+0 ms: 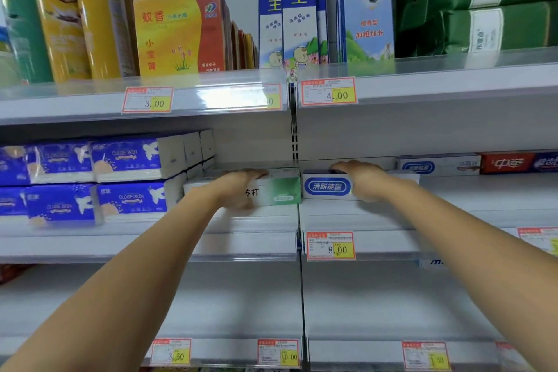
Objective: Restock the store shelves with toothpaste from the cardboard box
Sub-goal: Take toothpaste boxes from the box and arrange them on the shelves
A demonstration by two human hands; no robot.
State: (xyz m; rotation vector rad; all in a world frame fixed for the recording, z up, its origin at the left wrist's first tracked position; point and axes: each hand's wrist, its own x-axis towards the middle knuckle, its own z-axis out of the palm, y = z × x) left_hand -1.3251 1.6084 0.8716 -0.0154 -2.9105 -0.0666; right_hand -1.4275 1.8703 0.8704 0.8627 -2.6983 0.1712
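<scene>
Both my arms reach onto the middle shelf (241,220). My left hand (240,186) grips a white and green toothpaste box (280,187) lying lengthwise near the shelf divider, fingers over its top and thumb at its front. Just right of the divider, my right hand (359,178) grips a white toothpaste box with a blue oval label (327,186), fingers curled over its top edge. The two boxes lie end to end, almost touching. The cardboard box is out of view.
Blue tissue packs (99,178) are stacked left of the green box. More toothpaste boxes (437,164), white and red, lie further back on the right. Price tags (330,246) line the shelf edges. Mosquito coil boxes (181,33) stand on the shelf above. The lower shelf (241,305) looks bare.
</scene>
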